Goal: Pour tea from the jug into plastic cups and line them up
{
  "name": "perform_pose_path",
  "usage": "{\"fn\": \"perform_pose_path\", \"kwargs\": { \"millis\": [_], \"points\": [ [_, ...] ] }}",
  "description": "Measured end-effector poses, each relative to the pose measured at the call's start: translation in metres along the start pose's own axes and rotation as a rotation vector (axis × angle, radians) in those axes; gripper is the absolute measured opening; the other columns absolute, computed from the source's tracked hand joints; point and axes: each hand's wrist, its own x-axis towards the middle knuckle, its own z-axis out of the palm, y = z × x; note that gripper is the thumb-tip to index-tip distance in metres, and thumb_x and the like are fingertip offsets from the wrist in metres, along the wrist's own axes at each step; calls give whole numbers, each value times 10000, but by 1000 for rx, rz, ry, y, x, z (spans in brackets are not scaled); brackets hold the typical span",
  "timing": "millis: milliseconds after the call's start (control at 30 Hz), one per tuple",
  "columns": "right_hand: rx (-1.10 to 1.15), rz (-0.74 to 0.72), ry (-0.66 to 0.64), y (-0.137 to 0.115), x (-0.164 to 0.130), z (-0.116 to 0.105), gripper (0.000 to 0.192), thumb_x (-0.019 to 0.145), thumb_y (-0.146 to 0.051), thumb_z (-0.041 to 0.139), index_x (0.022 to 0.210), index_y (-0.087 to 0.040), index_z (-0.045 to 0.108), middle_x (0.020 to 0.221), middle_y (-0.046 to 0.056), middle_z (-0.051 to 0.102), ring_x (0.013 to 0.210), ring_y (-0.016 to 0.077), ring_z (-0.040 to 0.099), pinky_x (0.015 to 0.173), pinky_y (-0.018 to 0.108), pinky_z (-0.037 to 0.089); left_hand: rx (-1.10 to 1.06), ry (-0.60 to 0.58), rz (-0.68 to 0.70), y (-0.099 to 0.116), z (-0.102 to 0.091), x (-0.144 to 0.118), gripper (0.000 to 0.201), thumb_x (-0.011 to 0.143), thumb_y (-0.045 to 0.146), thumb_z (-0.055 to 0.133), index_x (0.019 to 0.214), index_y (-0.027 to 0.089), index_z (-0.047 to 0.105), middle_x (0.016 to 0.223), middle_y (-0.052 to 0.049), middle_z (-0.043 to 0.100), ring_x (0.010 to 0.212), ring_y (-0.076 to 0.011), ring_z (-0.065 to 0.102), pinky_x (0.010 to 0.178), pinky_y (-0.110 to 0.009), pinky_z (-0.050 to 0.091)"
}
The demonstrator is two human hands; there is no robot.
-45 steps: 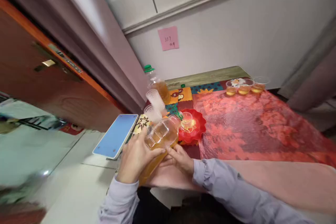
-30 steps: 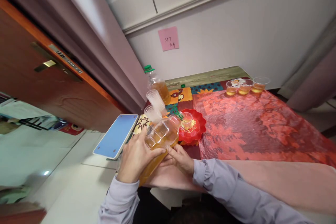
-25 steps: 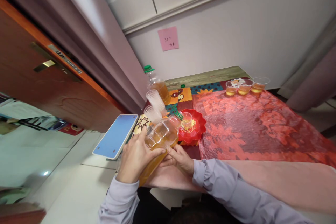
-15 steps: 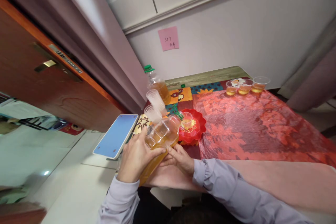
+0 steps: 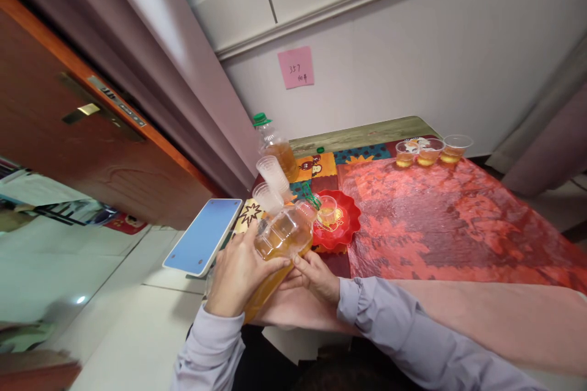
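Note:
A large clear plastic bottle (image 5: pixel 284 235) of amber liquid lies tilted in both hands, its neck with a green ring toward the back right. My left hand (image 5: pixel 238 272) is closed around its left side. My right hand (image 5: pixel 316 275) grips it from the lower right. The bottle's mouth is at a clear plastic cup (image 5: pixel 327 209), which stands in a red scalloped dish (image 5: pixel 349 225). Whether liquid is running into the cup, I cannot make out clearly. Two stacks of clear cups, one stack (image 5: pixel 274 176) behind the other (image 5: pixel 266 198), are just beyond the bottle.
A second bottle (image 5: pixel 280 156) with a green cap stands at the back left, near a loose green cap (image 5: pixel 320 149). Three cups holding amber liquid (image 5: pixel 428 154) are in a row at the back right. A blue-topped stool (image 5: pixel 204 235) is left of the table (image 5: pixel 458 220).
My hands and the tilted bottle hold almost the same position. Only the whole view has shifted very slightly.

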Motion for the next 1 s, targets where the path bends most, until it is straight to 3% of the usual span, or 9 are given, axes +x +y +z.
{"fn": "perform_pose_path", "kwargs": {
  "millis": [300, 600, 1000],
  "points": [
    [11, 14, 12, -2, -1, 1, 752, 859, -651, 769, 1418, -203, 541, 1257, 126, 708, 946, 200, 754, 835, 382, 655, -19, 18, 22, -3, 3, 1, 912, 751, 571, 782, 1538, 274, 430, 1282, -114, 729, 1146, -321, 694, 877, -376, 515],
    [5, 10, 18, -1, 0, 1, 787, 851, -662, 771, 1448, -216, 516, 1304, 128, 690, 943, 194, 752, 826, 377, 653, -19, 3, 3, -3, 4, 2, 922, 759, 571, 778, 1544, 250, 419, 1334, -141, 704, 1208, -340, 674, 931, -403, 512],
    [1, 1, 5, 0, 0, 0, 726, 858, -657, 766, 1385, -204, 556, 1175, 110, 733, 970, 222, 761, 829, 390, 654, -15, 3, 10, -1, 1, 1, 895, 765, 568, 768, 1535, 255, 437, 1290, -129, 722, 1164, -329, 689, 889, -387, 515]
  ]
}}
